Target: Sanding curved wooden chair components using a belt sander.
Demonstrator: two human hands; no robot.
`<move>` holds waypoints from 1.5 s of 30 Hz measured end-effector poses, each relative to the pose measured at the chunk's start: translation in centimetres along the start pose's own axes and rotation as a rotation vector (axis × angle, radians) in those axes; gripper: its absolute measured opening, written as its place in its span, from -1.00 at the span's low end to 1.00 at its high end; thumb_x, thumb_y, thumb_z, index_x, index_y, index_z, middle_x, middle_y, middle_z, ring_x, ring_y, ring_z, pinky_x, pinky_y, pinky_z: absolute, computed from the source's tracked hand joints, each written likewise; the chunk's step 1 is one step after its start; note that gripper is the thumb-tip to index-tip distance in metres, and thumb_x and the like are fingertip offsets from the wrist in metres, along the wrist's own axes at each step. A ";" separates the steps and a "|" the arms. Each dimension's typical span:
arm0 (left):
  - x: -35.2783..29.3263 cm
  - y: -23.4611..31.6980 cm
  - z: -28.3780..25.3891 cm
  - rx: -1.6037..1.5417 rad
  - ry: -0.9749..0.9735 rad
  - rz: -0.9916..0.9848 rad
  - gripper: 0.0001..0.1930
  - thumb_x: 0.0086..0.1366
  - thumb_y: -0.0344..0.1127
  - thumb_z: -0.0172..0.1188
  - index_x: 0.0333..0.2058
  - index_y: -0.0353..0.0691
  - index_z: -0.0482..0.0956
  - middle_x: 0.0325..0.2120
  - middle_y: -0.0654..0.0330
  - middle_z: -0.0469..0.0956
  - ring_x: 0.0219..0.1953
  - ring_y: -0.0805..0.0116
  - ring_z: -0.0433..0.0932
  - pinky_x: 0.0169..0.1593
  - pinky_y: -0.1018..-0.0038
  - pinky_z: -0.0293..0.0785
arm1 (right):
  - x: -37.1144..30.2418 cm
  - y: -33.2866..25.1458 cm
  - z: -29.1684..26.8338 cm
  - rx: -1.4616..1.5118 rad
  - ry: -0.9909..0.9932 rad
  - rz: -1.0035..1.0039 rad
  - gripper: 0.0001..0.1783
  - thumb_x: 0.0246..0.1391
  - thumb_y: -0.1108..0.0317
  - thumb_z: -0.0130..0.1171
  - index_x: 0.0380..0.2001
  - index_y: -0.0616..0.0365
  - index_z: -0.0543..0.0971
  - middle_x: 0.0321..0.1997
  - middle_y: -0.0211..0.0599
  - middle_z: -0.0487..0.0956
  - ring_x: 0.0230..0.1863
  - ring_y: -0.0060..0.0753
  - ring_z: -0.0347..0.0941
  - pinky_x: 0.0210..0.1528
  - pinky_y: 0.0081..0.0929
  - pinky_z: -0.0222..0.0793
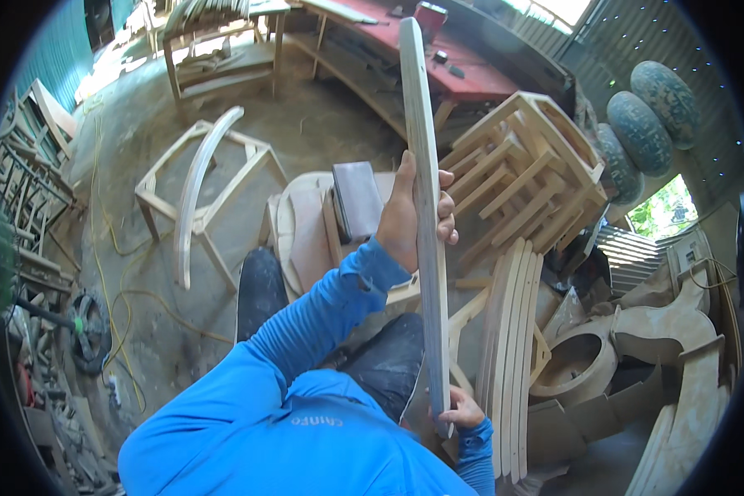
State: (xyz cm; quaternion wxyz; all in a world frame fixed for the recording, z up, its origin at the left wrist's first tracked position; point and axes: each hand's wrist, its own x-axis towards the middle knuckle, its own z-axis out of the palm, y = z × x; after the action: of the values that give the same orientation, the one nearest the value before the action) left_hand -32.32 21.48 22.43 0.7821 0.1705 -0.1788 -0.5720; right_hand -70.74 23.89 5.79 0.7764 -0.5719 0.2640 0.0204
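Note:
A long, slightly curved wooden slat (422, 107) stands lengthwise in front of me, its far end raised toward the red table. My left hand (403, 211) is closed around its middle, fingers wrapping over the right edge. Low down, my right hand (463, 411) grips the slat's near end between thumb and fingers. Just left of the slat, a grey-faced block (357, 198) lies on a pale wooden seat-like piece (306, 240) in front of my knees. Several similar curved slats (512, 355) lean side by side to the right of my right hand.
At left, another curved slat (194, 182) rests across a wooden frame with legs (153, 182). Stacked wooden frames (529, 169) stand at right, near a red-topped table (471, 70). A yellow cord (169, 310) trails over the floor. Carved wooden parts (670, 322) crowd the right side.

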 end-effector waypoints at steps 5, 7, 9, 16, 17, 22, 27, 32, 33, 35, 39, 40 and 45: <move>0.3 -3.3 -5.7 -0.112 0.093 -0.096 -0.30 0.44 0.45 -0.17 -0.07 -0.18 0.41 -0.55 0.28 0.37 -0.62 0.39 0.45 -0.41 0.26 0.55 | -3.6 1.0 4.6 -0.162 0.278 0.061 -0.28 -0.16 0.21 0.53 0.10 0.27 0.55 -0.20 -0.25 0.70 -0.16 -0.39 0.62 0.00 -0.39 0.49; 1.3 -4.7 -7.4 0.163 0.456 -0.026 -0.40 0.46 0.33 -0.06 -0.05 -0.20 0.42 -0.49 0.21 0.51 -0.56 0.31 0.56 -0.38 0.26 0.58 | -3.8 -0.1 6.8 -0.302 0.422 -0.005 -0.43 -0.10 0.30 0.53 0.00 0.24 0.59 -0.25 -0.20 0.71 -0.31 -0.43 0.64 -0.29 -0.42 0.57; 0.9 -6.2 -10.5 0.424 0.435 0.089 -0.48 0.46 0.12 0.07 0.07 -0.26 0.41 -0.21 -0.01 0.61 -0.17 0.08 0.65 0.00 0.15 0.59 | -3.9 -0.5 7.6 -0.708 0.611 -0.167 -0.38 -0.10 0.27 0.54 0.04 0.23 0.57 -0.26 -0.15 0.73 -0.28 -0.38 0.69 -0.26 -0.39 0.58; -2.9 -9.2 -12.4 2.098 -0.465 0.506 -0.47 0.42 0.03 0.08 0.24 -0.11 0.49 0.23 0.04 0.45 0.48 -0.03 0.10 0.49 -0.28 -0.23 | -3.8 -3.0 6.1 -1.210 0.746 -0.033 -0.33 -0.13 0.16 0.52 0.12 -0.07 0.56 -0.30 -0.01 0.70 -0.29 0.08 0.68 -0.29 -0.16 0.58; -2.6 -9.2 -13.3 2.172 -0.505 0.362 -0.55 0.44 0.08 0.03 0.09 -0.07 0.59 0.05 0.07 0.53 0.35 0.01 0.25 0.49 -0.24 -0.21 | -3.5 -4.1 6.3 -1.350 0.743 -0.003 -0.31 -0.13 0.17 0.52 0.14 -0.08 0.54 -0.32 -0.04 0.70 -0.31 0.07 0.67 -0.32 -0.15 0.56; -0.5 -9.9 -18.6 2.129 -0.488 0.452 -0.52 0.44 0.01 -0.07 -0.45 -0.06 0.76 -0.48 0.18 0.69 -0.19 0.17 0.61 0.44 -0.05 0.01 | -2.0 -6.9 6.2 -1.594 0.763 0.073 -0.26 -0.12 0.17 0.48 0.20 -0.14 0.48 -0.26 -0.10 0.69 -0.31 0.02 0.65 -0.31 -0.12 0.53; -0.1 -9.6 -21.3 1.904 -0.307 0.678 -0.60 0.38 -0.14 -0.04 -0.52 -0.08 0.72 -0.50 0.22 0.66 -0.22 0.23 0.57 0.38 0.04 0.07 | -4.1 -9.7 5.0 -1.398 0.493 0.349 -0.20 -0.11 0.23 0.45 0.26 -0.11 0.39 -0.16 -0.05 0.68 -0.22 0.16 0.64 -0.19 -0.06 0.56; 2.4 -6.3 -22.8 2.014 -0.301 0.560 -0.59 0.45 -0.12 -0.09 -0.40 -0.07 0.74 -0.37 0.19 0.70 -0.11 0.20 0.61 0.49 0.03 -0.04 | -4.9 -12.0 6.7 -1.201 0.410 0.347 -0.08 0.11 0.20 0.38 0.49 -0.19 0.18 -0.16 0.17 0.66 -0.14 0.28 0.63 -0.12 -0.02 0.56; 3.5 -5.1 -22.6 2.004 -0.311 0.557 -0.59 0.45 -0.12 -0.09 -0.40 -0.07 0.74 -0.37 0.19 0.70 -0.11 0.20 0.61 0.49 0.03 -0.04 | -3.6 -12.5 7.1 -1.197 0.417 0.358 -0.08 0.11 0.20 0.38 0.49 -0.19 0.18 -0.16 0.17 0.66 -0.14 0.28 0.63 -0.12 -0.02 0.56; 5.6 -2.7 -23.0 2.213 -0.297 0.295 -0.57 0.50 -0.06 -0.14 -0.10 -0.11 0.72 -0.11 0.10 0.70 0.13 0.14 0.57 0.53 0.01 -0.11 | -0.4 -13.7 7.2 -1.289 0.446 0.339 -0.11 0.14 0.25 0.34 0.49 -0.17 0.18 -0.18 0.17 0.66 -0.19 0.27 0.63 -0.18 -0.02 0.54; 9.8 0.4 -26.0 2.338 -0.266 0.216 -0.44 0.56 -0.02 -0.25 0.38 -0.16 0.31 0.45 0.02 0.19 0.52 0.17 0.07 0.58 0.07 -0.27 | 5.2 -13.8 6.1 -1.389 0.483 0.166 -0.12 0.18 0.25 0.32 0.50 -0.16 0.16 -0.22 0.18 0.66 -0.24 0.28 0.62 -0.21 0.00 0.52; 10.4 1.0 -26.8 2.379 -0.244 0.248 -0.44 0.55 -0.03 -0.24 0.38 -0.16 0.31 0.46 0.03 0.19 0.53 0.18 0.06 0.58 0.06 -0.26 | 6.3 -13.3 6.1 -1.371 0.471 0.184 -0.12 0.18 0.25 0.31 0.51 -0.15 0.16 -0.23 0.18 0.66 -0.25 0.29 0.61 -0.21 0.00 0.51; 7.5 -0.5 -22.4 2.458 -0.450 0.072 -0.49 0.48 -0.05 -0.12 0.22 -0.21 0.52 0.32 -0.02 0.41 0.40 0.09 0.33 0.54 0.00 -0.12 | 1.8 -13.1 5.6 -1.125 0.323 0.077 -0.11 0.17 0.18 0.35 0.49 -0.10 0.17 -0.16 0.20 0.66 -0.19 0.32 0.62 -0.14 -0.04 0.54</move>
State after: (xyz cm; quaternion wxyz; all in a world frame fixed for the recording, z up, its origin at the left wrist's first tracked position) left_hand -19.99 15.58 3.17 0.0727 0.6809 -0.7285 -0.0212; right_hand -62.64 23.91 17.64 0.3023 -0.8820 0.3480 0.0982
